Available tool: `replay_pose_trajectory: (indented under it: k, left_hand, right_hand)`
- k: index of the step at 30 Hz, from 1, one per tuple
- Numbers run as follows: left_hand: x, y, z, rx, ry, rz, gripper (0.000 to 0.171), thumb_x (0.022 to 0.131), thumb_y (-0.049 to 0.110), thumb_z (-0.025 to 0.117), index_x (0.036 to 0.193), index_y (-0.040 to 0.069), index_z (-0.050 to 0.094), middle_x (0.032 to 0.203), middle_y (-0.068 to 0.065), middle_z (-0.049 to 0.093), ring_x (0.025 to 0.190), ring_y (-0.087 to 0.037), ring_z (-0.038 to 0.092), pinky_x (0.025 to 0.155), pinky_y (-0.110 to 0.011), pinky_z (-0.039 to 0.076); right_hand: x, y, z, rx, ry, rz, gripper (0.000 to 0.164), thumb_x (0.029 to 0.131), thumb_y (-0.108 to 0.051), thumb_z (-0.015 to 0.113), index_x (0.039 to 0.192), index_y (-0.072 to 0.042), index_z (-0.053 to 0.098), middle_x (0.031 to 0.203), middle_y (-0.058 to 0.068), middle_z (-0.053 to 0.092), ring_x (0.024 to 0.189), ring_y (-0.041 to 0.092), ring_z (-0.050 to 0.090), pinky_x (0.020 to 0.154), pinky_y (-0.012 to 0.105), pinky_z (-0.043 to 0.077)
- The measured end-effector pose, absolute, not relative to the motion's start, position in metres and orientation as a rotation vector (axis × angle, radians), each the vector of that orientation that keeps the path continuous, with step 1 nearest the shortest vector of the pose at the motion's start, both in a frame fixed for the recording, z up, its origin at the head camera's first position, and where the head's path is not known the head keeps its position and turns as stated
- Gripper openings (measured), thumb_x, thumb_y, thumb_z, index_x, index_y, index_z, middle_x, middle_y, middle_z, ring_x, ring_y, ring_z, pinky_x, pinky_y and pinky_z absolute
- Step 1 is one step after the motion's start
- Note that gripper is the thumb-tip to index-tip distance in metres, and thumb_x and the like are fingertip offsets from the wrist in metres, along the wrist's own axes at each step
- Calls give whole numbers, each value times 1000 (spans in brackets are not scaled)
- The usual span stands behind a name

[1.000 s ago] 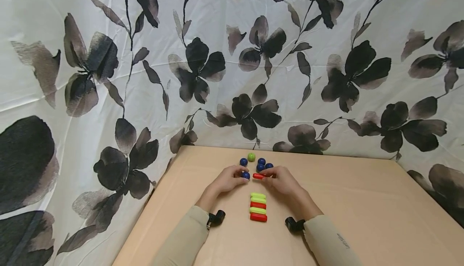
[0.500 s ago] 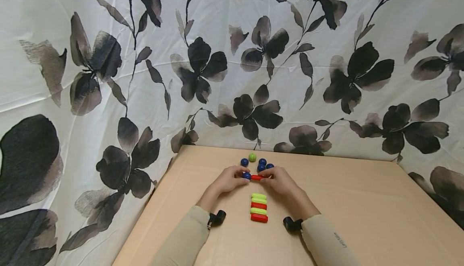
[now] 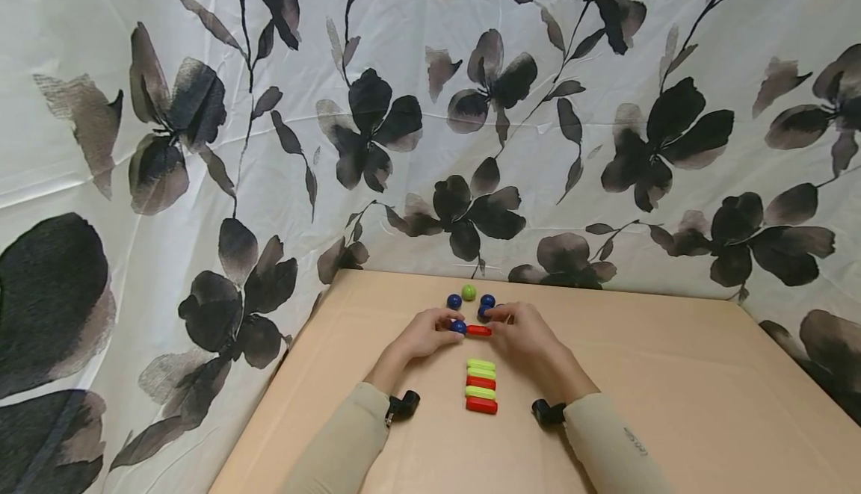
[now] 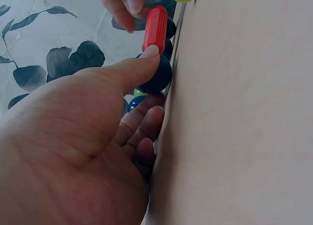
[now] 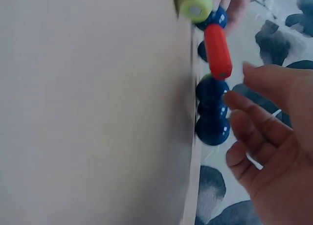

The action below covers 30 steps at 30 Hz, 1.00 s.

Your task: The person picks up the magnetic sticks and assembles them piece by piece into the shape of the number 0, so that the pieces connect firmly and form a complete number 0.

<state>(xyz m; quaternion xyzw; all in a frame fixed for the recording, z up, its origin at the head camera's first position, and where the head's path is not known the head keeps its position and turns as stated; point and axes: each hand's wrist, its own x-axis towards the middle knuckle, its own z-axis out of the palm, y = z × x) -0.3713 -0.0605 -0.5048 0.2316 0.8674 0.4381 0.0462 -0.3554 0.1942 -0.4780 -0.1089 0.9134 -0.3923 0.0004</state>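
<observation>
Dark flowers pattern a pale cloth [image 3: 282, 1] that hangs behind a tan tabletop [image 3: 673, 374]. At the left, a beige sleeve [image 3: 339, 442] reaches in from the near edge, with a small black device [image 3: 403, 405] at its wrist. Beyond it the left hand [image 3: 424, 334] pinches a dark blue ball [image 3: 458, 326], the thumb pressed where the ball meets the red rod [image 3: 480, 330]. Farther back stands another blue ball [image 3: 454, 301], and just to its right, deeper still, a green ball [image 3: 468, 292]. From the held ball the red rod points rightward, its other end free. Nearer the person, five rods [image 3: 480, 383] lie crosswise in a column: from the far end, two yellow-green, one red, one yellow-green, one red. Behind the red rod and to its right sits a cluster of three blue balls [image 5: 213, 129], partly covered in the head view. Right of these, the right hand [image 3: 523, 332] has its thumb and fingers parted, near the rod's free end but apart from it; whether a fingertip touches the cluster I cannot tell. Farthest right come a second black device [image 3: 548, 412] and the other beige sleeve [image 3: 608, 442].
</observation>
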Motion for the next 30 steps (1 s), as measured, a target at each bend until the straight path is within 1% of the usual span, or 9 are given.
replay_pose_trajectory:
  k: [5,8,10,13,17,20,24,27,30]
  left_hand:
    - [-372,-60,-505,694,2648,1334,39,96,30,77,133,19,69,107,0,66,94,-19,57,83,-33,47]
    - [-372,-59,-505,700,2649,1336,39,96,29,77,133,18,69,107,-1,66,94,-19,57,83,-34,47]
    - [-372,-59,-505,706,2655,1333,38,96,28,77,132,18,69,106,-1,66,94,-19,57,83,-33,47]
    - [-371,-59,-505,712,2665,1331,38,96,28,77,131,18,70,106,-3,67,93,-19,57,82,-33,47]
    - [-370,-61,-504,703,2663,1333,37,96,28,77,131,18,70,107,-3,67,94,-20,56,83,-35,47]
    - [-370,-61,-504,703,2662,1328,37,96,28,77,131,18,70,108,-2,66,95,-20,56,83,-35,47]
    - [-370,-60,-504,713,2666,1318,39,96,29,77,132,18,69,109,-2,66,95,-19,57,83,-34,47]
    - [-370,-60,-504,712,2664,1322,40,96,29,77,134,18,69,109,-1,66,95,-19,57,84,-34,47]
    - [-371,-59,-505,707,2664,1324,40,96,29,77,134,19,69,109,-1,66,96,-20,57,85,-35,47]
  right_hand:
    - [-359,201,-474,-350,2900,-1242,29,98,-21,74,126,-20,76,107,2,68,95,25,54,75,35,48]
    - [-362,203,-474,-373,2934,-1229,34,98,-21,74,131,-18,73,114,4,69,94,25,54,75,34,48]
    - [-363,204,-474,-374,2968,-1212,37,97,-21,75,134,-17,71,120,6,69,95,25,55,77,34,49]
    - [-367,205,-476,-360,3018,-1196,39,97,-22,75,136,-17,70,128,9,67,96,25,55,79,34,48]
    - [-371,207,-478,-358,3052,-1188,41,98,-20,74,138,-17,68,133,12,62,98,26,55,79,35,47]
    - [-374,209,-479,-372,3059,-1187,44,97,-19,74,141,-16,66,137,14,59,106,29,57,84,40,50]
    - [-377,212,-481,-373,3043,-1217,47,99,-20,73,144,-16,62,145,16,52,124,38,55,99,54,51]
    - [-378,214,-482,-380,3003,-1219,49,100,-21,71,147,-16,58,154,16,45,141,42,46,113,62,41]
    - [-380,215,-484,-415,2963,-1148,55,101,-22,70,153,-16,52,162,18,38,151,44,35,119,66,30]
